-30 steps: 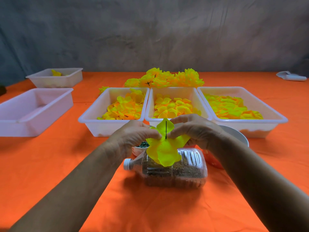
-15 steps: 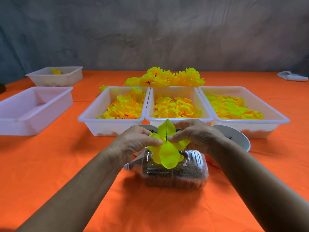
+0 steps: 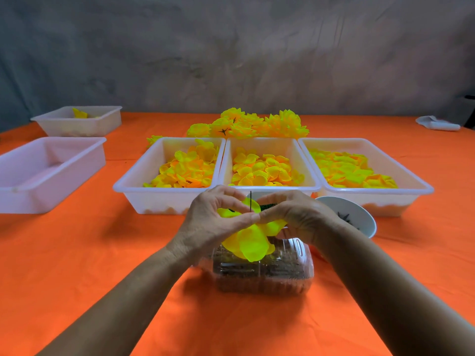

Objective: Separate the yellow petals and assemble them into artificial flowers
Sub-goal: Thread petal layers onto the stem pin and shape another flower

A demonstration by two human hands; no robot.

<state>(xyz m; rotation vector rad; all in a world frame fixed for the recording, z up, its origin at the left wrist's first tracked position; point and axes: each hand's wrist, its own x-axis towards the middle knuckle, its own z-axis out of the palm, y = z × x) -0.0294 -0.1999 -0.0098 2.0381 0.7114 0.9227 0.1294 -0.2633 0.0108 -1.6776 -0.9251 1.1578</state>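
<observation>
A half-built yellow flower (image 3: pixel 253 242) of several petals sits on a thin dark pin (image 3: pixel 250 199) above a clear plastic bottle (image 3: pixel 285 273) lying on its side. My left hand (image 3: pixel 213 222) and my right hand (image 3: pixel 295 214) meet at the pin, thumbs and fingers pinching the petals around it. Three white trays hold loose yellow-orange petals: left (image 3: pixel 128 186), middle (image 3: pixel 270 187), right (image 3: pixel 416 186). Finished yellow flowers (image 3: pixel 257 124) are piled behind the trays.
An empty white tray (image 3: pixel 51 173) stands at the left, and a smaller tray (image 3: pixel 108 119) with a petal behind it. A white bowl (image 3: pixel 359 214) with dark pieces sits right of my hands. A white object (image 3: pixel 437 123) lies far right on the orange cloth.
Both hands have pushed the petals lower along the pin, closing in together. The upright petal is now folded down, leaving more of the pin showing above.
</observation>
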